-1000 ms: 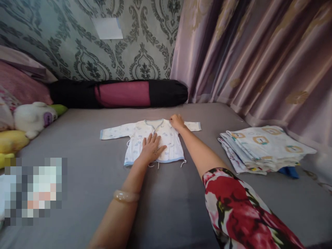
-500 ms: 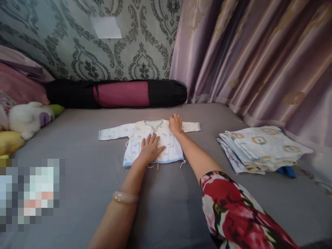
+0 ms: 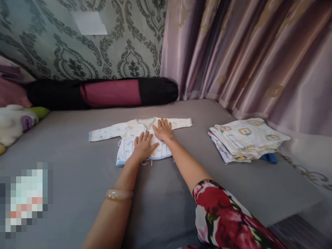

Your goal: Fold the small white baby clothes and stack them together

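Note:
A small white baby shirt (image 3: 127, 138) with blue trim and a faint blue print lies spread on the grey bed sheet (image 3: 77, 176), both sleeves stretched out sideways. Thin white ties hang from its hem and side. My left hand (image 3: 145, 147) rests flat on the lower middle of the shirt, fingers apart. My right hand (image 3: 163, 129) lies flat on the upper right chest, close to the right sleeve, its fingers also spread. Parts of the shirt front are hidden under both hands. Neither hand grips anything.
Folded white printed cloths (image 3: 249, 138) are stacked at the right. Along the wall lies a black and maroon bolster (image 3: 111, 92). A white plush toy (image 3: 12, 121) sits at the left, and curtains (image 3: 233, 52) hang at the back right. Something blurred out (image 3: 28, 197) is at the lower left.
My right hand has gone from bunched fingers at the right shoulder to lying flat on the chest, nearer my left hand. The left hand stays on the shirt. The view has shifted rightward.

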`<state>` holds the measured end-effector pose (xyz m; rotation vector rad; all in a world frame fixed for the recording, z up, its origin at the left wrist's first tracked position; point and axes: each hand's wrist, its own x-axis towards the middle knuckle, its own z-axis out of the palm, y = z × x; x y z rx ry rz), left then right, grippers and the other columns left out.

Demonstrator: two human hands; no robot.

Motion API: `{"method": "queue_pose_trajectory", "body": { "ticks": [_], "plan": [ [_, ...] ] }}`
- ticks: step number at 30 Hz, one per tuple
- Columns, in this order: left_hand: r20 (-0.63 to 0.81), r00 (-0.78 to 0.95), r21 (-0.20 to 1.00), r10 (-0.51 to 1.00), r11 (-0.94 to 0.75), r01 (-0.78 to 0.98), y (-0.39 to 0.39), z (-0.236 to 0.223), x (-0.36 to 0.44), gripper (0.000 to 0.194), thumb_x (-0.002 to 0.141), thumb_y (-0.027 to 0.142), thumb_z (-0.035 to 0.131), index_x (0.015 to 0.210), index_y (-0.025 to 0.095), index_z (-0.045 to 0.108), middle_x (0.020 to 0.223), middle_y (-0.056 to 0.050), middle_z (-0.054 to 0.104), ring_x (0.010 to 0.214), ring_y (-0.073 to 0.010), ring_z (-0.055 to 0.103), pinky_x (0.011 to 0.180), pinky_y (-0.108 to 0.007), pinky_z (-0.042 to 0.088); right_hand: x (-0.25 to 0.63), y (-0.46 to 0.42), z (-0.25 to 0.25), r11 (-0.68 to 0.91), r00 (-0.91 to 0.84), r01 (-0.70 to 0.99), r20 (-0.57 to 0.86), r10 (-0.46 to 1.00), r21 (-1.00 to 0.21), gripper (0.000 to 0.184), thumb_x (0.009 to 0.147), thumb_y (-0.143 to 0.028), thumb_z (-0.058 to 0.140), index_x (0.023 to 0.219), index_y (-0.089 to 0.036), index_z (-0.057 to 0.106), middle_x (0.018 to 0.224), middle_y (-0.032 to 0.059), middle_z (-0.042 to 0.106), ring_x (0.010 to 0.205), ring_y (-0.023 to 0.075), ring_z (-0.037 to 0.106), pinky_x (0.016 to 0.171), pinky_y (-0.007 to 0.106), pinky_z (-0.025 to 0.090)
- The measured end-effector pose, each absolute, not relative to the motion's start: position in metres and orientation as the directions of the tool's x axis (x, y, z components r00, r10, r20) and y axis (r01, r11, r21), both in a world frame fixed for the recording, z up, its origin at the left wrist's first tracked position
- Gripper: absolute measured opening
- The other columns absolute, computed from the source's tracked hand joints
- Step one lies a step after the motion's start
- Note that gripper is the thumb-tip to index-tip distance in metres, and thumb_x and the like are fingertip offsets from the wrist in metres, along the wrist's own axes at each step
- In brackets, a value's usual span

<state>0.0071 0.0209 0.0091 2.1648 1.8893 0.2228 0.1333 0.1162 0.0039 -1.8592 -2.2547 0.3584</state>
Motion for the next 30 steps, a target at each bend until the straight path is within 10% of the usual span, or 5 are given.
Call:
{"method": "queue_pose_trajectory", "body": {
  "ticks": [8,13,20,30],
  "plan": [
    [-0.068,0.141,0.269,0.988,-0.118,0.956,0.022,0.009,0.007,0.066,0.094,0.057,0.036,0.147,0.018,0.038,0.161,-0.012,0.025,0.149,-0.0336,0.015,0.118,-0.055,0.014,0.139,0.124,0.012,0.147,-0.167,0.842,0.009,0.986,-0.519,0.061,0.102,-0.048,0.023,0.149,-0.013,0.037,0.158,0.0134,0.028,0.147,0.0307,0.019,0.118,0.054,0.010],
    [-0.065,0.130,0.263,0.989,-0.109,0.959,0.021,0.011,0.009,0.063,0.094,0.056,0.038,0.146,0.020,0.039,0.160,-0.010,0.026,0.149,-0.0322,0.016,0.118,-0.053,0.014,0.173,0.148,0.029,0.077,-0.009,0.652,0.094,0.996,-0.755,0.049,0.102,-0.034,0.025,0.138,-0.011,0.049,0.145,0.0147,0.049,0.137,0.0197,0.042,0.113,0.033,0.029],
    [-0.082,0.137,0.293,0.987,-0.107,0.950,0.022,0.011,0.008,0.064,0.093,0.056,0.038,0.146,0.020,0.038,0.161,-0.011,0.025,0.149,-0.0329,0.014,0.118,-0.054,0.013,0.234,0.149,0.020,-0.316,0.548,0.690,0.184,0.816,-0.652,0.040,0.089,-0.016,0.043,0.127,-0.010,0.055,0.130,0.0195,0.056,0.123,0.0303,0.049,0.104,0.045,0.032],
    [-0.053,0.172,0.270,0.984,-0.151,0.951,0.027,0.015,0.006,0.058,0.091,0.056,0.044,0.139,0.023,0.045,0.156,-0.013,0.034,0.145,-0.0366,0.022,0.114,-0.056,0.020,0.238,0.144,0.012,-0.497,0.653,0.661,0.105,0.750,-0.562,0.037,0.086,-0.016,0.051,0.122,-0.011,0.053,0.124,0.0238,0.053,0.108,0.0285,0.052,0.093,0.048,0.035]
  ]
}}
